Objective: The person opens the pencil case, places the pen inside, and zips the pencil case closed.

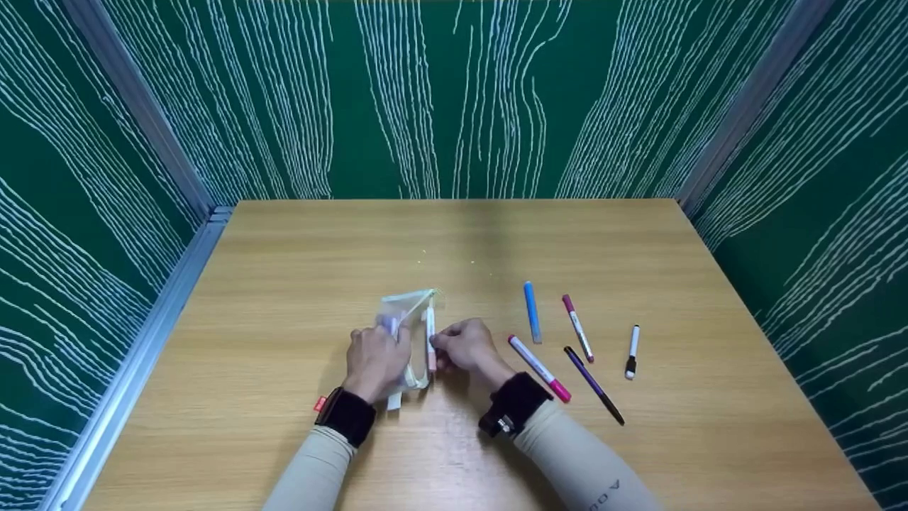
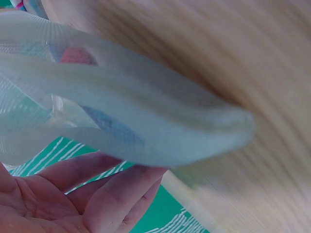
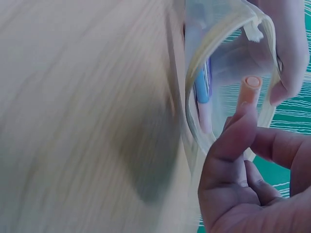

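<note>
cream-edged translucent plastic pouch (image 2: 146,111) gripped by fingers of left hand (image 1: 376,360), mouth (image 3: 190,92) spread, presumably for clearance | slim white-and-peach cylindrical marker (image 1: 430,330) pinched by fingers of right hand (image 1: 468,348) at mouth

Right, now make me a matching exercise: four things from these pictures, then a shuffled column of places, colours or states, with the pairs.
Things
1. Left hand
2. Short black-and-white marker
3. Right hand
4. Backdrop

Matches
A. Green with white lines
B. Lying farthest right on the table
C. Holding the translucent pouch
D. Pinching an orange-ended pen

Pairs: 1-C, 2-B, 3-D, 4-A
</note>
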The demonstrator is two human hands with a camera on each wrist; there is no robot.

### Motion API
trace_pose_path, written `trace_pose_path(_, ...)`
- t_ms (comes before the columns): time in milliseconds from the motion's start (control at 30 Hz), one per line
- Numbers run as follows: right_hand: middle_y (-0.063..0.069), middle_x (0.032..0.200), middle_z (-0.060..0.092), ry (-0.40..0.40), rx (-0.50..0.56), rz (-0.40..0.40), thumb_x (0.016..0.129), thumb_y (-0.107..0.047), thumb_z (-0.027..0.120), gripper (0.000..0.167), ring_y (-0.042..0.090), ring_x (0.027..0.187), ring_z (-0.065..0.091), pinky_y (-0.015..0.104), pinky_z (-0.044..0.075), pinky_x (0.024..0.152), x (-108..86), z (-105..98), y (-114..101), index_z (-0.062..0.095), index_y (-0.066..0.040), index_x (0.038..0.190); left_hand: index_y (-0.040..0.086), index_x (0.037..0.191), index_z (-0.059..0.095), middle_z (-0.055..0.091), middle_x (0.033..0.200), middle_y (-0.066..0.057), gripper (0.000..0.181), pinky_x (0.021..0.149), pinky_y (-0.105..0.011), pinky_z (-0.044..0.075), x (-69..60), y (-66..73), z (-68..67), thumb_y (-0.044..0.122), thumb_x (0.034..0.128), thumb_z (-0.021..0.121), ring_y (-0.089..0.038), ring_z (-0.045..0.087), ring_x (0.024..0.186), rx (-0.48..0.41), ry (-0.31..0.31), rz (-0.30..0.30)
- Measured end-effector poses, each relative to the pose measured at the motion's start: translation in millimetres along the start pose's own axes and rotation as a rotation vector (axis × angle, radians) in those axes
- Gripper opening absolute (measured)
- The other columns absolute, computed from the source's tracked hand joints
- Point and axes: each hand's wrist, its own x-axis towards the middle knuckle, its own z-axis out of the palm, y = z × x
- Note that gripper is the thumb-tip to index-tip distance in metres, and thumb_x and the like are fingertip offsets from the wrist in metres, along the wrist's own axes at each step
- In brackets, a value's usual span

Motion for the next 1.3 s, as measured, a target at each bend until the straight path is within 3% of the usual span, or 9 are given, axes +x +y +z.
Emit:
trace_pose_path(133, 0.013, 0.067, 0.07, -0.001, 0.055, 0.02, 0.093, -0.006, 0.073, 0.01, 0.013, 0.047, 0.062, 0.03, 0.056, 0.05, 2.5, 9.2, -2.3, 0.074, 0.004, 0.091, 0.013, 0.071, 0.052, 0.068, 0.086, -0.022, 0.047, 0.074, -0.048, 0.05, 0.0, 0.5, 0.1, 0.045, 0.1039, 0.042, -0.038, 0.061, 0.082, -0.004, -0.003, 0.0)
trace_pose_path(367, 0.011, 0.064, 0.069, -0.002, 0.047, 0.014, 0.093, -0.006, 0.071, 0.011, 0.012, 0.046, 0.062, 0.028, 0.055, 0.048, 3.7, 22.7, -6.7, 0.075, 0.003, 0.089, 0.01, 0.06, 0.054, 0.072, 0.09, -0.025, 0.056, 0.08, -0.051, 0.048, -0.4, 0.0, 2.0, 0.045, 0.103, 0.043, -0.043, 0.064, 0.088, -0.017, 0.035, 0.01)
trace_pose_path(533, 0.014, 0.061, 0.068, -0.025, 0.067, 0.04, 0.094, -0.004, 0.07, 0.01, 0.013, 0.043, 0.061, 0.029, 0.054, 0.046, 3.5, 32.2, -9.3, 0.074, 0.004, 0.088, 0.006, 0.066, 0.06, 0.072, 0.096, -0.026, 0.06, 0.08, -0.051, 0.048, -0.7, 0.0, 1.9, 0.048, 0.105, 0.04, -0.044, 0.063, 0.09, -0.001, 0.015, -0.01)
trace_pose_path(700, 0.014, 0.063, 0.069, -0.018, 0.016, 0.046, 0.096, -0.004, 0.068, 0.013, 0.014, 0.043, 0.059, 0.029, 0.053, 0.044, 3.3, 40.8, -11.8, 0.074, 0.002, 0.087, 0.008, 0.066, 0.057, 0.072, 0.095, -0.025, 0.058, 0.081, -0.051, 0.048, -0.9, 0.4, 1.2, 0.046, 0.1054, 0.039, -0.045, 0.064, 0.091, 0.008, 0.007, 0.001)
trace_pose_path(1000, 0.002, 0.068, 0.065, 0.043, -0.212, -0.052, 0.085, 0.0, 0.065, 0.018, 0.014, 0.059, 0.06, 0.024, 0.049, 0.05, 4.1, 49.2, -10.8, 0.074, -0.007, 0.071, 0.011, 0.061, 0.053, 0.071, 0.094, -0.024, 0.056, 0.08, -0.05, 0.048, -1.3, -0.1, 1.5, 0.044, 0.1047, 0.041, -0.042, 0.062, 0.088, -0.007, 0.005, 0.002)
trace_pose_path(1133, 0.003, 0.077, 0.073, 0.061, -0.25, -0.157, 0.086, -0.006, 0.071, 0.012, 0.016, 0.069, 0.065, 0.026, 0.054, 0.058, 3.2, 49.1, -9.9, 0.082, -0.011, 0.083, 0.009, 0.061, 0.054, 0.071, 0.091, -0.025, 0.054, 0.075, -0.051, 0.048, -1.1, 0.7, 1.4, 0.041, 0.1029, 0.044, -0.043, 0.062, 0.083, -0.006, 0.029, 0.018)
trace_pose_path(1300, 0.003, 0.091, 0.077, 0.073, -0.353, -0.256, 0.08, -0.001, 0.07, 0.031, 0.017, 0.077, 0.064, 0.029, 0.055, 0.066, 2.5, 46.8, -8.6, 0.082, -0.018, 0.103, 0.008, 0.061, 0.054, 0.07, 0.086, -0.025, 0.053, 0.072, -0.052, 0.049, -0.8, 0.3, 2.1, 0.041, 0.1008, 0.046, -0.044, 0.062, 0.082, -0.006, 0.057, 0.013)
